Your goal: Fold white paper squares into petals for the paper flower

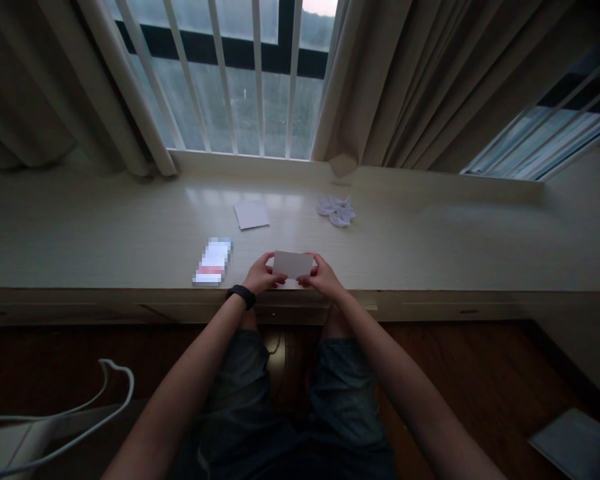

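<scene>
A small white rectangle of paper is held up near the front edge of the pale ledge. My left hand pinches its left side between thumb and fingers, and my right hand grips its right side the same way. Beyond it on the ledge lies a stack of white square paper. Farther right sits a small cluster of folded white paper pieces. A lit phone rests to the left of my left hand, its screen blurred out.
The long pale ledge runs beneath a barred window with beige curtains. Drawer fronts line its face below. A white cable loops at the lower left. A flat grey object lies on the floor at the lower right.
</scene>
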Demonstrator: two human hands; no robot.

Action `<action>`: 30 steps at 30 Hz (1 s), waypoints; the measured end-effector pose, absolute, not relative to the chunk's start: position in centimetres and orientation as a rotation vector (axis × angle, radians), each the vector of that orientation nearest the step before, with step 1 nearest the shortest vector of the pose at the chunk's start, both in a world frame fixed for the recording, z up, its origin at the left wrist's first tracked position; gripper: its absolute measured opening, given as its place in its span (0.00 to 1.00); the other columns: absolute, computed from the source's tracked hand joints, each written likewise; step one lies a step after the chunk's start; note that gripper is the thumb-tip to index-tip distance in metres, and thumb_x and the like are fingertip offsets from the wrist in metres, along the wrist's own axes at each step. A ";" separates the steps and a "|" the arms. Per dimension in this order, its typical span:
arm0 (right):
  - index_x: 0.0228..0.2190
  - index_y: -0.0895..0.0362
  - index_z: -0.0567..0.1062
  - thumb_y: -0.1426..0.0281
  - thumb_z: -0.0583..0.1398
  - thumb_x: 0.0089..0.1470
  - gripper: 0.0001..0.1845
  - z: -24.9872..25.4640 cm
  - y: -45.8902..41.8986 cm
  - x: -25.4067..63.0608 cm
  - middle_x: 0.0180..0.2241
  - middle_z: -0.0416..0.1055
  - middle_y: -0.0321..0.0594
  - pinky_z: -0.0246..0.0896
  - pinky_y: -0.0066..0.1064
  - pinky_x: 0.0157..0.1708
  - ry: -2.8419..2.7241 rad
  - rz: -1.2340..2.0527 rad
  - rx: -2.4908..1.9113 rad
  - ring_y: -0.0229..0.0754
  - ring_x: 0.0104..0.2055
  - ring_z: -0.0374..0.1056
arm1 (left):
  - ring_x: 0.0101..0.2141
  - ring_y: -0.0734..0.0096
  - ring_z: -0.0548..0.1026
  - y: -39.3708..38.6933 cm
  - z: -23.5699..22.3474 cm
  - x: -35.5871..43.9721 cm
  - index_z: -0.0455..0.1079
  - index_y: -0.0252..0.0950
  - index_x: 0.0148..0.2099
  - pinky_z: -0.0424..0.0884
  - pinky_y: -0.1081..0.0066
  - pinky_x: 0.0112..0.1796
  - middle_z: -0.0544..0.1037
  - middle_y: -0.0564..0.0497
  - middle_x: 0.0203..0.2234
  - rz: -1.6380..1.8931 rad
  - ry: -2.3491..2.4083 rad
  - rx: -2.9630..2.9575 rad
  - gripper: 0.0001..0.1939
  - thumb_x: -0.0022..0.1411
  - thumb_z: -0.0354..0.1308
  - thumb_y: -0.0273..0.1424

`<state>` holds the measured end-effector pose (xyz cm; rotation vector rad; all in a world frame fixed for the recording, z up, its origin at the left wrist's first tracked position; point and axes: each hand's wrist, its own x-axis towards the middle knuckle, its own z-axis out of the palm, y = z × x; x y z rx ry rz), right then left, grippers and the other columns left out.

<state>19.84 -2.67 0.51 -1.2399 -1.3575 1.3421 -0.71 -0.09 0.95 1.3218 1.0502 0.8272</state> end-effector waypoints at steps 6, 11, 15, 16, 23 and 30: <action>0.51 0.55 0.58 0.71 0.65 0.39 0.37 1.3 -2.8 20.8 0.26 0.73 0.32 0.65 0.27 0.26 -1.586 1.294 -1.247 0.40 0.28 0.72 | 0.20 0.71 0.75 0.3 0.1 -1.1 0.61 0.34 0.49 0.73 0.72 0.24 0.76 0.54 0.21 0.815 1.080 1.325 0.31 0.43 0.70 0.28; 0.50 0.53 0.57 0.74 0.63 0.41 0.34 1.0 -2.9 21.9 0.25 0.74 0.32 0.65 0.28 0.29 -1.620 1.261 -1.290 0.39 0.28 0.72 | 0.22 0.69 0.76 0.3 -0.4 -1.1 0.61 0.34 0.47 0.74 0.70 0.26 0.77 0.52 0.22 0.820 1.082 1.320 0.28 0.44 0.69 0.28; 0.49 0.52 0.59 0.76 0.61 0.43 0.30 1.2 -3.0 22.7 0.26 0.74 0.32 0.65 0.29 0.31 -1.707 1.084 -1.416 0.38 0.29 0.71 | 0.21 0.69 0.76 0.3 -0.3 -0.6 0.62 0.34 0.44 0.73 0.71 0.25 0.77 0.53 0.21 0.830 1.126 1.330 0.25 0.45 0.69 0.28; 0.49 0.52 0.60 0.76 0.61 0.43 0.30 1.3 -3.0 23.0 0.26 0.74 0.32 0.64 0.29 0.32 -1.724 1.018 -1.462 0.38 0.29 0.71 | 0.21 0.69 0.76 0.4 -0.3 -0.6 0.62 0.34 0.43 0.73 0.71 0.24 0.77 0.53 0.21 0.837 1.151 1.336 0.24 0.45 0.69 0.28; 0.50 0.55 0.59 0.67 0.67 0.38 0.38 0.5 -2.5 22.2 0.34 0.75 0.38 0.68 0.31 0.32 -1.456 1.244 -1.305 0.42 0.34 0.72 | 0.21 0.69 0.76 0.3 0.3 -0.4 0.61 0.34 0.43 0.74 0.71 0.25 0.77 0.52 0.21 0.883 1.138 1.321 0.26 0.45 0.70 0.30; 0.46 0.55 0.58 0.65 0.67 0.36 0.36 -0.4 -2.0 20.2 0.23 0.71 0.30 0.66 0.29 0.25 -1.322 1.246 -1.285 0.38 0.22 0.68 | 0.23 0.68 0.78 -0.1 1.4 -0.2 0.60 0.33 0.44 0.76 0.67 0.28 0.77 0.52 0.22 0.823 1.033 1.266 0.28 0.44 0.71 0.26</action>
